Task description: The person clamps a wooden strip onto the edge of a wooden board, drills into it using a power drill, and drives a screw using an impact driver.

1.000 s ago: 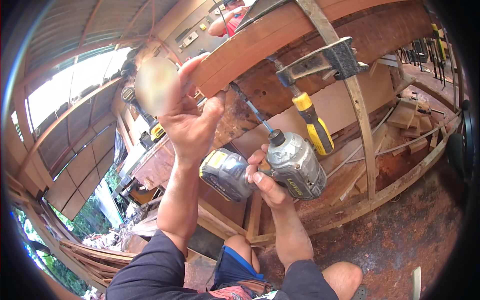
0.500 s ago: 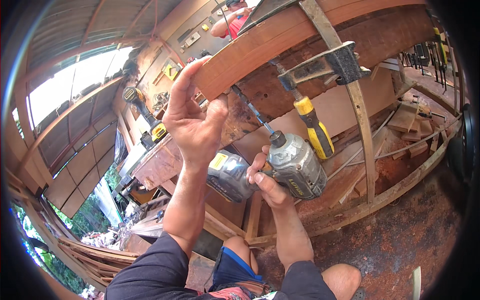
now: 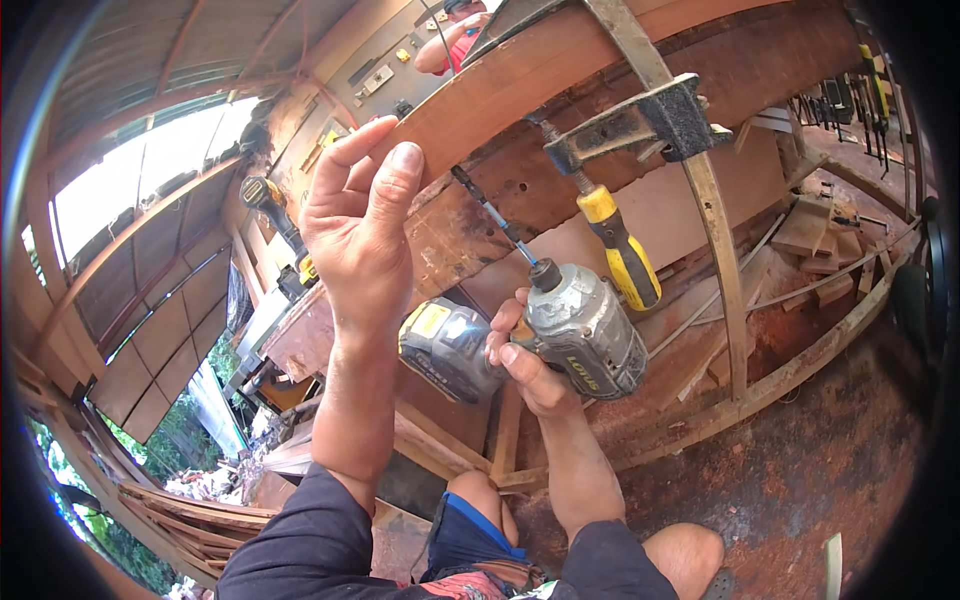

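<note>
My right hand (image 3: 525, 355) grips a silver cordless impact driver (image 3: 585, 330) with a dark battery pack (image 3: 445, 350). Its long bit (image 3: 490, 215) points up and left, with the tip at a reddish wooden plank (image 3: 520, 95) that curves overhead. My left hand (image 3: 355, 225) is raised beside the plank, fingers close together and pointing up, thumb near the bit's tip. Whether it pinches a small screw I cannot tell.
A metal bar clamp (image 3: 640, 120) with a yellow handle (image 3: 620, 245) grips the plank and a thin upright batten (image 3: 715, 220). Another yellow power tool (image 3: 275, 215) rests at left. Wood offcuts (image 3: 820, 260) and hanging tools (image 3: 850, 95) sit at right. Another person's red sleeve (image 3: 455, 45) shows above.
My left hand has lifted off the plank's lower edge and moved left, fingers straightening upward. The driver has shifted slightly, its bit still aimed at the plank.
</note>
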{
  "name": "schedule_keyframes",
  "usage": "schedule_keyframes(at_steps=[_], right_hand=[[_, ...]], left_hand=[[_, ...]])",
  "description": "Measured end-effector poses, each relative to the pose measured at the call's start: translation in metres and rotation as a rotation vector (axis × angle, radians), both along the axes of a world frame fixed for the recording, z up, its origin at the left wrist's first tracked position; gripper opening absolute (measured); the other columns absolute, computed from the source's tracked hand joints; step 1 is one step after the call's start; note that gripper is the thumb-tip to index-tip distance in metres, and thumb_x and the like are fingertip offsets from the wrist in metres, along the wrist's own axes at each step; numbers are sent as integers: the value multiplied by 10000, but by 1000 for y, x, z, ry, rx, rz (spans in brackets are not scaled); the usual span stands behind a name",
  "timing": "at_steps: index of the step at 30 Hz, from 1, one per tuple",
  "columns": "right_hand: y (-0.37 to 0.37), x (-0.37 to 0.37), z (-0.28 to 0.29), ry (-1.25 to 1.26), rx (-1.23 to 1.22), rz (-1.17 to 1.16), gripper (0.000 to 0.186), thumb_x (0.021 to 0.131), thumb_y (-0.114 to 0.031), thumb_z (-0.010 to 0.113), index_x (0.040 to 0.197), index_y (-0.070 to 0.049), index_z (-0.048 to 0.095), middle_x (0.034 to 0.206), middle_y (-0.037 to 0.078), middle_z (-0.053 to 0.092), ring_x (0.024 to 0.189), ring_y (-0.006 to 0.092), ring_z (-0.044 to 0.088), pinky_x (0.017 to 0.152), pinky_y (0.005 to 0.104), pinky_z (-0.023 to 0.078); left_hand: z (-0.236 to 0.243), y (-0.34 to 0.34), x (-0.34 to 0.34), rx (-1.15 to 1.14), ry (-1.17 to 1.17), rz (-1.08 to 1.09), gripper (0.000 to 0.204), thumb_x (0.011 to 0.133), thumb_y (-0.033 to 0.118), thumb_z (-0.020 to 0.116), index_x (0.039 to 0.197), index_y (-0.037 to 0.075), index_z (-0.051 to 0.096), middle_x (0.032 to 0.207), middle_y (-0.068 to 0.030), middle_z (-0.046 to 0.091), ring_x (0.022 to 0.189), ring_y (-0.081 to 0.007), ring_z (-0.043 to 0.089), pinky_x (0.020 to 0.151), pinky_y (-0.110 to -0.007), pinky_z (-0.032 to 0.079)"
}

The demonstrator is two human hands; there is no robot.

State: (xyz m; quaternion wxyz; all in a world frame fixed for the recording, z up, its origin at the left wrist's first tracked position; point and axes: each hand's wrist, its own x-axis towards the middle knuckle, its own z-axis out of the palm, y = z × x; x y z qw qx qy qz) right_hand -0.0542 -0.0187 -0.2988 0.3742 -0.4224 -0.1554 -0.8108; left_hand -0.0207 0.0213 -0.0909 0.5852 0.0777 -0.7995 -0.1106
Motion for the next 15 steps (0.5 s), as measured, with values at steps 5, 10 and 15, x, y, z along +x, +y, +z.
schedule_keyframes(at_steps=[5, 10, 15], right_hand=[[-3, 2, 2, 35, 33, -72, 582, 826, -12, 648, 1370, -70, 450, 1044, 70, 566, 827, 176, 582, 781, 356, 515], [2, 1, 1, 15, 82, 36, 584, 826, -20, 657, 1367, -59, 440, 1021, 53, 559, 838, 175, 584, 788, 354, 514], [2, 3, 2, 25, 92, 28, 599, 821, -28, 661, 1371, -54, 426, 1035, 60, 570, 831, 173, 584, 781, 354, 514]], left_hand=[[-1, -9, 4, -54, 25, -78, 324, 953, 88, 665, 1248, -27, 592, 1123, -161, 685, 1105, -220, 641, 1017, -395, 474], [-5, -9, -2, -64, 92, -65, 329, 943, 75, 689, 1244, -19, 594, 1073, -139, 699, 975, -134, 651, 892, -289, 517], [-4, -8, 0, -69, 83, -68, 330, 948, 79, 671, 1251, -26, 591, 1111, -148, 685, 1043, -194, 650, 960, -355, 501]])
